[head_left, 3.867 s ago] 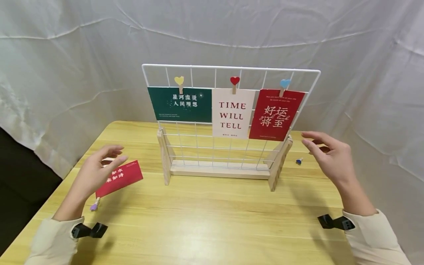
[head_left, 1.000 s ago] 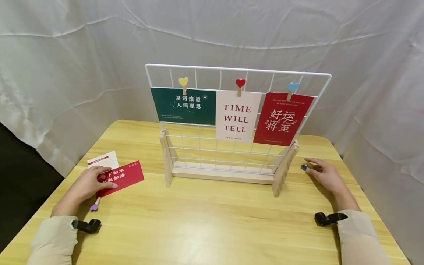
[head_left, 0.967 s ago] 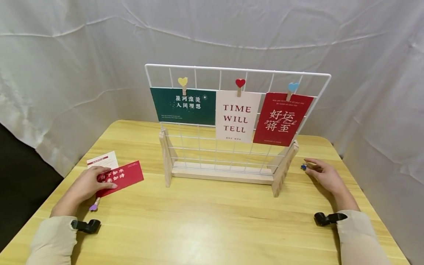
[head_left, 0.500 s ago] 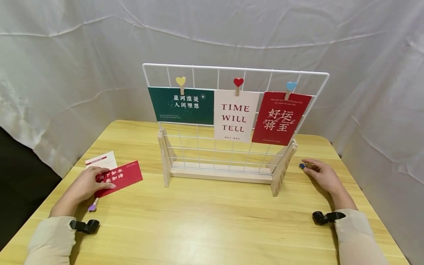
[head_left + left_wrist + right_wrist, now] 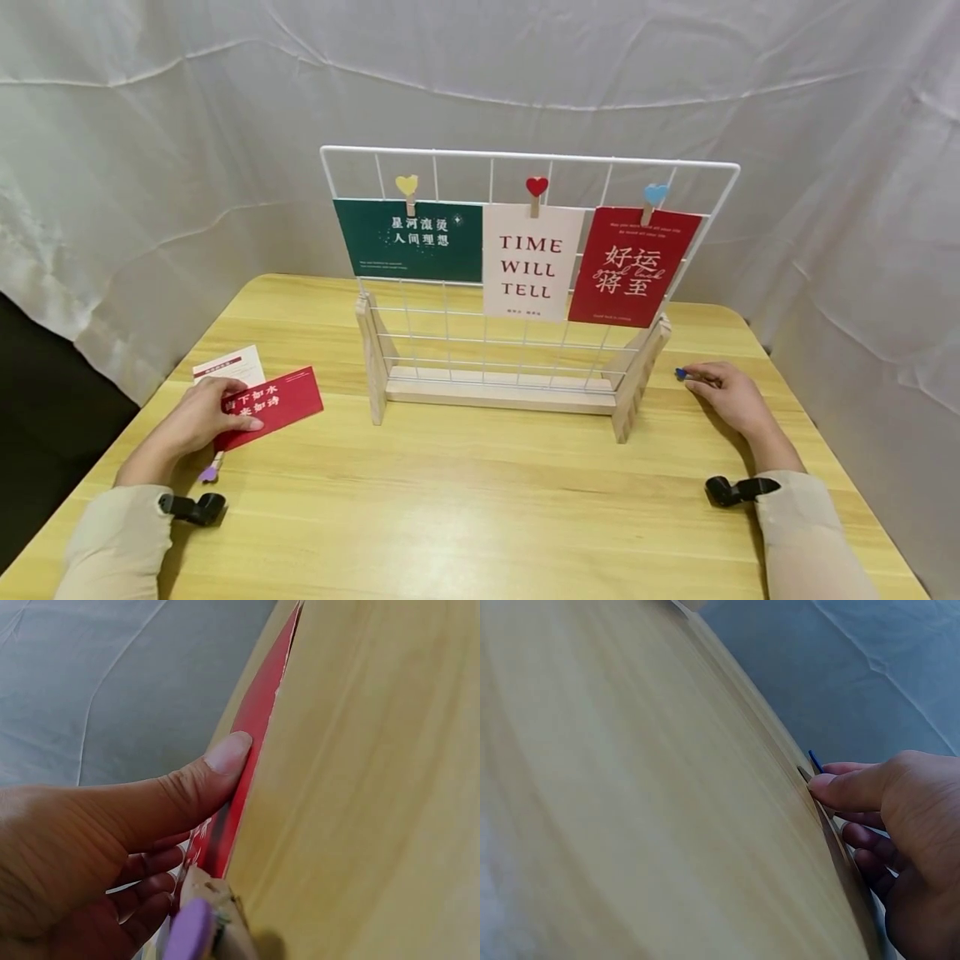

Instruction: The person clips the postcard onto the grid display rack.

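Observation:
At the table's left, my left hand point(image 5: 197, 418) pinches the red card point(image 5: 291, 400) printed with white characters, thumb on its face and fingers at its far edge. A white card point(image 5: 238, 367) lies partly under it. Near the red card's lower corner is a clothespin with a purple heart point(image 5: 209, 473), close to the lens in the left wrist view. On the far right, my right hand point(image 5: 729, 402) pinches a small clothespin with a blue heart point(image 5: 680, 374) between thumb and index finger, low at the tabletop. The fingers hide most of that clothespin.
A white wire grid point(image 5: 525, 156) on a wooden stand point(image 5: 502, 396) stands mid-table. Clothespins with yellow, red and light blue hearts hold a green card point(image 5: 420, 250), a white card point(image 5: 528, 275) and a red card point(image 5: 633, 279) on it. White cloth point(image 5: 480, 67) hangs behind.
Both hands have come down to the table since the earliest frame, the left onto the red card, the right to the blue-heart clothespin. That clothespin has since turned slightly in the fingers.

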The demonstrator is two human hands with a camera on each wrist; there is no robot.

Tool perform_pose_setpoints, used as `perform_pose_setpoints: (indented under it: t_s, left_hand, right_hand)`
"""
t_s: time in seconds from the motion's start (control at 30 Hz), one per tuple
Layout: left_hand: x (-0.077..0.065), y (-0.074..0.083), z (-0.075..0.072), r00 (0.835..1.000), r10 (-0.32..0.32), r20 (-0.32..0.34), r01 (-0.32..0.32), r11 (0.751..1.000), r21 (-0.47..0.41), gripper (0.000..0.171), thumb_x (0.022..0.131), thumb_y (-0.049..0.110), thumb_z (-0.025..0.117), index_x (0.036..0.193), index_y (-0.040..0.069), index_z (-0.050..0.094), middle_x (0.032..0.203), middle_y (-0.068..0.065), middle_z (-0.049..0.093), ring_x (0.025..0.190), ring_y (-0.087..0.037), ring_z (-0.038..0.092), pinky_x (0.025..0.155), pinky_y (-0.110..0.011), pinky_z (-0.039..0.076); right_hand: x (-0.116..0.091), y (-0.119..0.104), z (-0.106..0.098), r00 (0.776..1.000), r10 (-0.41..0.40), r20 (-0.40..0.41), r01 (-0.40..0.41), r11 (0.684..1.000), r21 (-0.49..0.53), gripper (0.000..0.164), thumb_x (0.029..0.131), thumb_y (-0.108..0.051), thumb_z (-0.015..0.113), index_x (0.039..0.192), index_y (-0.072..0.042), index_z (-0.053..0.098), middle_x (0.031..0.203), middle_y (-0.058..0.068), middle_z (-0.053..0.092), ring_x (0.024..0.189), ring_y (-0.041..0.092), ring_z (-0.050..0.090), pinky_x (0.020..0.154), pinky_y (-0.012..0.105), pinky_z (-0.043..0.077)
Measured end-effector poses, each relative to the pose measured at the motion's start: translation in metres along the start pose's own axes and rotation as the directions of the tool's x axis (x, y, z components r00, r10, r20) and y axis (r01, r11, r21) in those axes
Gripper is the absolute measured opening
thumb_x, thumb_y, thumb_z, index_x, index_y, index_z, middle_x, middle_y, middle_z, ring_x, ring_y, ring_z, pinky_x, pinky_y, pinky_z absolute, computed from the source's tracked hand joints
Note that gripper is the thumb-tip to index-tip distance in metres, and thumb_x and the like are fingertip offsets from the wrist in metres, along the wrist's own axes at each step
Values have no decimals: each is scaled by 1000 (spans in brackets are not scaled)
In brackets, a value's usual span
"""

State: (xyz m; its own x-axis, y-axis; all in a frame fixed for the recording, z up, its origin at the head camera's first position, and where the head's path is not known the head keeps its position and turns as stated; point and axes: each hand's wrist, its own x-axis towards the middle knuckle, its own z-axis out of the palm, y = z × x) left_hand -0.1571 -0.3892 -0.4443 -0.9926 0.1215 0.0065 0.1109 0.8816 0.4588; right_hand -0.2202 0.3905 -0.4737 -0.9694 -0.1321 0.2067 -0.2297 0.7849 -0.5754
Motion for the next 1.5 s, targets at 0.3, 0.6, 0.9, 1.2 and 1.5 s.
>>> perform_pose_setpoints:
  t_s: [0.3,0.6,0.9,1.2,1.5]
  left_hand:
    - [2,0,-1,1000,-28,9,29,999,-17,76,69,31,89,113,-17,52,105,-31,57,91,-38,49,77,-45,41]
    - [1,4,-2,999,-48,-10,48,998,-39,88,68,35,89,122,-18,45,116,-36,49,100,-45,44,85,-56,39]
    - [-2,8,-3,996,-14,-86,10,999,-53,77,74,29,86,128,-10,48,129,-38,33,112,-52,33,88,-65,37]
    - [-5,15,-6,990,23,-139,-30,999,-44,66,80,15,81,132,-8,47,132,-37,38,114,-51,37,90,-68,36]
    - [-11,19,-10,981,35,-190,-50,996,-72,44,90,5,69,130,-6,54,123,-32,49,99,-42,48,73,-42,56]
  right_hand:
    - [-1,-2,1,999,19,-40,-20,999,-28,20,97,-15,63,106,1,69,108,23,63,97,33,55,79,39,42]
    - [-3,-3,1,997,64,-44,-66,997,-44,23,99,-20,60,109,-1,68,102,20,68,92,29,57,78,39,43]
    - [-3,-12,-2,995,100,-7,-100,995,5,33,101,-21,56,120,5,64,113,28,64,107,40,55,89,55,43]
    - [-4,-22,-5,989,144,21,-145,988,60,32,103,-21,53,122,3,61,108,21,64,91,18,57,72,19,45]
    - [-6,-34,-10,990,134,52,-139,983,124,40,104,-16,48,140,0,50,114,21,55,93,23,52,68,20,46]
